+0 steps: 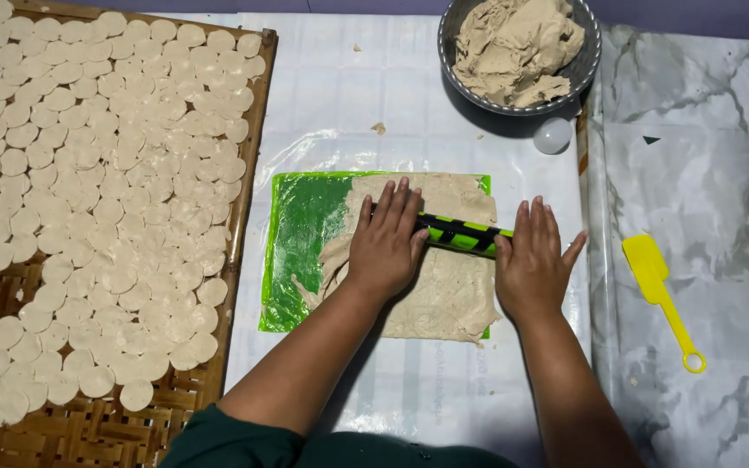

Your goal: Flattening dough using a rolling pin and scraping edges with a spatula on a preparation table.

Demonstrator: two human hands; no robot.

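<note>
A green and black roller (463,234) lies across a sheet of beige dough (444,299) spread on a green plastic mat (305,234). My left hand (385,243) presses flat on the roller's left end, fingers stretched forward. My right hand (532,264) presses flat on its right end, fingers apart. The dough covers the mat's right part; the left part of the mat shows bare green.
A woven bamboo tray (88,425) at the left carries several round dough discs (106,173). A metal bowl (589,65) of dough stands at the top. A small white ball (552,135) lies beneath it. A yellow spatula (659,290) rests at the right.
</note>
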